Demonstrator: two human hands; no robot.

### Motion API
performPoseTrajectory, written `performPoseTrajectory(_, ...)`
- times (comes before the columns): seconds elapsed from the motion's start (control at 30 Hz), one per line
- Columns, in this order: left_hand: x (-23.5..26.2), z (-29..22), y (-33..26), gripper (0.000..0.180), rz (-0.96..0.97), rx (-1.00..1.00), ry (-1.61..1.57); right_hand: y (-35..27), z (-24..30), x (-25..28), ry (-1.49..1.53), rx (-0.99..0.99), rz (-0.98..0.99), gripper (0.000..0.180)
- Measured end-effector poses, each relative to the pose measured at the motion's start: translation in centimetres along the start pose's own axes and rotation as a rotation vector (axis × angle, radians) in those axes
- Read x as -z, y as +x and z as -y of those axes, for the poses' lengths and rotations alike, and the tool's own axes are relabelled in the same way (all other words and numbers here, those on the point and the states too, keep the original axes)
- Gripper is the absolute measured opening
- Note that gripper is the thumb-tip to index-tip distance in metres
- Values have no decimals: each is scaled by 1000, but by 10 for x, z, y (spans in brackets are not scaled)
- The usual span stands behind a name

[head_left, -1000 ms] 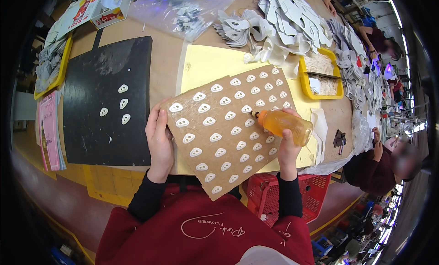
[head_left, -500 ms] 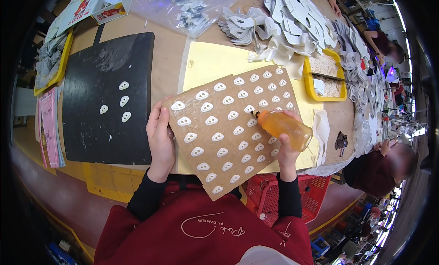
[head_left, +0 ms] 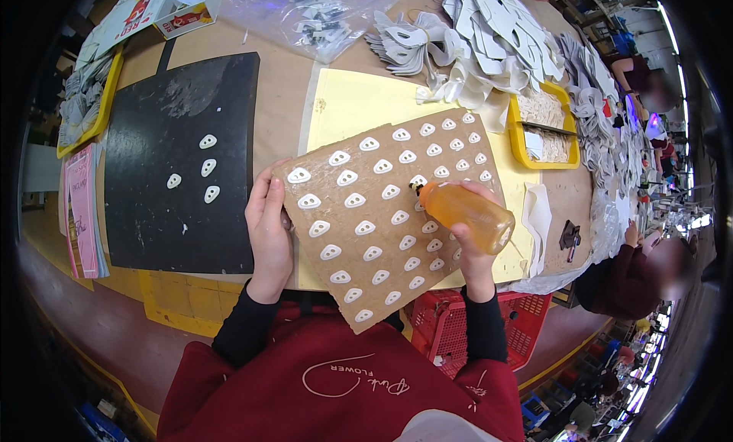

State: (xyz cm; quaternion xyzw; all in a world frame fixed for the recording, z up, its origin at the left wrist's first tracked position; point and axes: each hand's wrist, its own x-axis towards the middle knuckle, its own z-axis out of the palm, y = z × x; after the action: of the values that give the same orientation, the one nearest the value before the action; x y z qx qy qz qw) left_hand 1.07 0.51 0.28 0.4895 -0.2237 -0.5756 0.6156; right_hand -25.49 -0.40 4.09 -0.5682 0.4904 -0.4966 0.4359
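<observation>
Brown paper covers the long work table [head_left: 282, 114], and many things lie on it. Near the person a brown cardboard sheet [head_left: 397, 243] lies tilted, partly on a pale yellow sheet [head_left: 359, 106] and partly over the table edge toward the body. On the cardboard sit rows of small white oval pieces [head_left: 366, 227], each with a hole in it.

The left hand [head_left: 269, 217] rests flat at the left edge of the cardboard, the fingers long and together, the thumb side touching the board; it presses on it rather than closing around it. The right hand [head_left: 469, 240] is wrapped around an orange squeeze bottle [head_left: 467, 214]. The bottle lies nearly level, and its dark tip points left and touches, or almost touches, a white piece in the middle of the board; I cannot tell which.

To the left lies a black mat [head_left: 164, 213] with four white pieces of the same kind on it. Further left a yellow tray [head_left: 107, 98] holds grey parts. Behind the yellow sheet are a clear plastic bag [head_left: 321, 18] and a heap of white cut shapes [head_left: 489, 30]. On the right another yellow tray [head_left: 523, 140] holds small pale pieces. Under the table edge stands a red basket [head_left: 443, 327]. Another person [head_left: 626, 278] sits at the far right.
</observation>
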Motion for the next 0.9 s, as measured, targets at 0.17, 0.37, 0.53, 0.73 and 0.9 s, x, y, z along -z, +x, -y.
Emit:
performPoseTrajectory(0.17,-5,-2,0,31,-18,-5,-23,10,4,-5,-99,44,-49,56)
performPoseTrajectory(0.37,-6,-3,-1,31,-4,0,-34,30,17,-6,-122,5,-99,47)
performPoseTrajectory(0.53,-6,-2,0,31,-2,0,-39,40,28,-13,-223,57,0,42)
performPoseTrajectory(0.73,-6,-2,0,31,0,-8,-36,47,38,-14,-393,94,56,40)
performPoseTrajectory(0.9,-7,-4,0,31,-10,2,-41,52,42,-11,-305,-61,-15,41)
